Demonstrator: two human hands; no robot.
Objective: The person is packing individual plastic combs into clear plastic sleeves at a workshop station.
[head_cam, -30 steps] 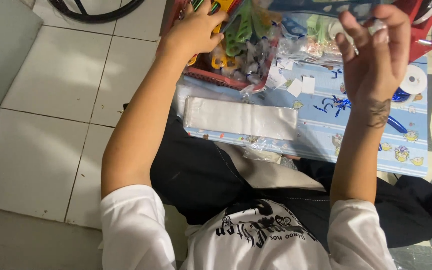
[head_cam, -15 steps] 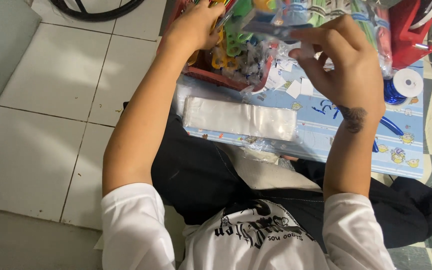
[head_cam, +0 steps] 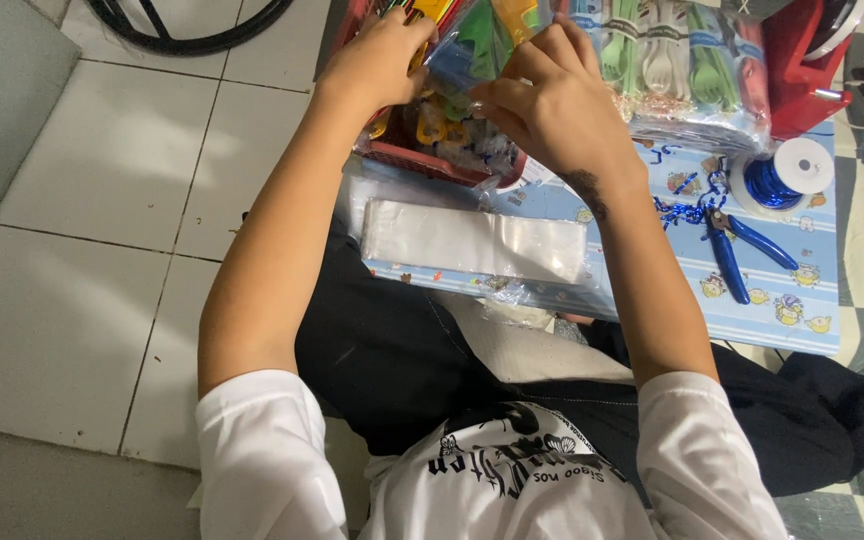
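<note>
Overhead view of a seated person working over a low worktop covered in a pale blue printed sheet. Both forearms extend away from the body and converge at the far centre, elbows bent and held close to the torso. The left hand lies palm down at the far left, fingers curled onto the near edge of a small clear packet of coloured pieces. The right hand arches over the same packet from the right, wrist flexed, fingertips pinching its upper edge. Each grip is clenched on the packet, which is held just above a red basket filled with similar coloured items. Near the hands, toward the body, a flat stack of clear plastic bags lies along the worktop's near edge. To the right, well apart from the hands, lie blue-handled pliers and, beyond them, a white spool of blue wire. Packs of green and white plastic cutlery stand at the far right, beside a red object. White floor tiles fill the left.
</note>
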